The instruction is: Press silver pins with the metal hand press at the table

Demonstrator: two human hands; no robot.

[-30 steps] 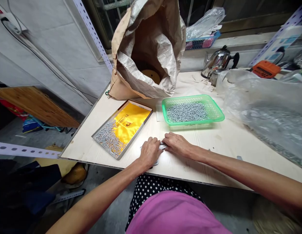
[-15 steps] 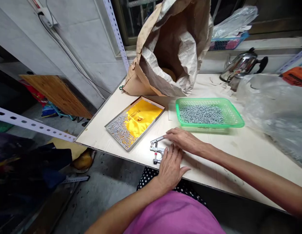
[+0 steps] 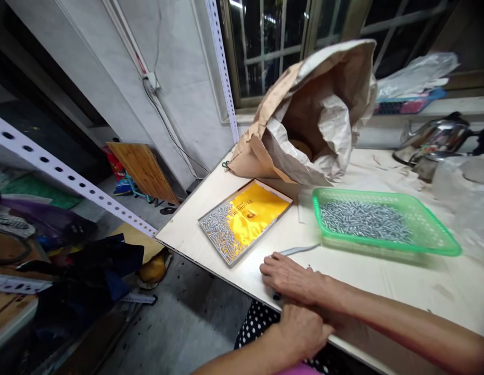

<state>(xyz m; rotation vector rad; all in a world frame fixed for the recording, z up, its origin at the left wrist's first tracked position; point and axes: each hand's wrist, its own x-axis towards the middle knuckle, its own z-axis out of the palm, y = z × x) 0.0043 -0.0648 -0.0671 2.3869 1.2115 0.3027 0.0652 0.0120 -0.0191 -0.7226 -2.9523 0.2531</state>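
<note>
There are two hands, close together at the near edge of the pale wooden tabletop (image 3: 183,226). They look as if they touch. The right hand (image 3: 289,276) is on top, lying over one grey metal squeeze tool with a long flat handle (image 3: 298,250). The left hand (image 3: 304,330) is just below, at about five o'clock, and its fingers are hidden. I cannot tell if either hand is gripping the tool.

The tool's handle pokes out at one o'clock, and its tip is near one green plastic basket with holes (image 3: 433,219), at two o'clock. Many small silver metal pins are in there, too many to count. At eleven o'clock is one shallow tray (image 3: 261,233), with more pins on its near left side and one shiny yellow sheet.

One big brown paper bag (image 3: 261,153) stands open at twelve o'clock. One shiny metal kettle (image 3: 441,138) is farther off, near two o'clock.

The right hand covers most of the tool. The right arm comes in from four o'clock, palm down, fingers bent. The left arm comes up from seven o'clock.
</note>
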